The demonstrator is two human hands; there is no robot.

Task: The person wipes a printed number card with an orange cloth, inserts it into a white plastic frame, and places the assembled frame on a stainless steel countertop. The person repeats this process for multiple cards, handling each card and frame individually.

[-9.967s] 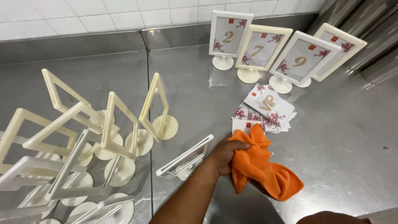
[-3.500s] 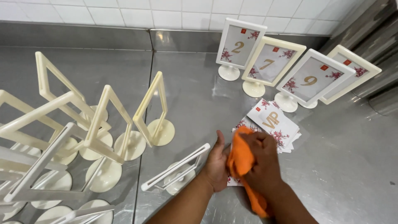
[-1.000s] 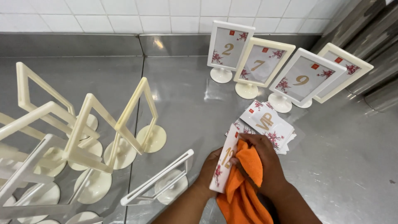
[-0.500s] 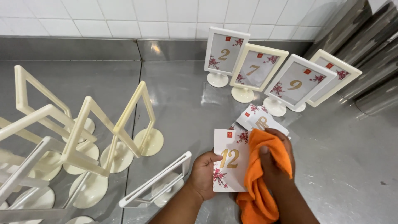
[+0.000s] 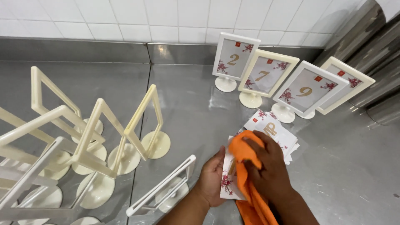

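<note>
I see the white floral card (image 5: pixel 228 180) low over the steel counter (image 5: pixel 346 166), its edge pinched in my left hand (image 5: pixel 211 177) to brace it while my right hand (image 5: pixel 271 171), closed on the orange cloth (image 5: pixel 246 166), presses across its face. More cards (image 5: pixel 275 130) lie just behind; empty cream frames (image 5: pixel 143 125) stand leftward.

Four cream-framed white floral table signs (image 5: pixel 266 75) stand behind a fanned pile of matching white floral cards (image 5: pixel 273 131).
</note>
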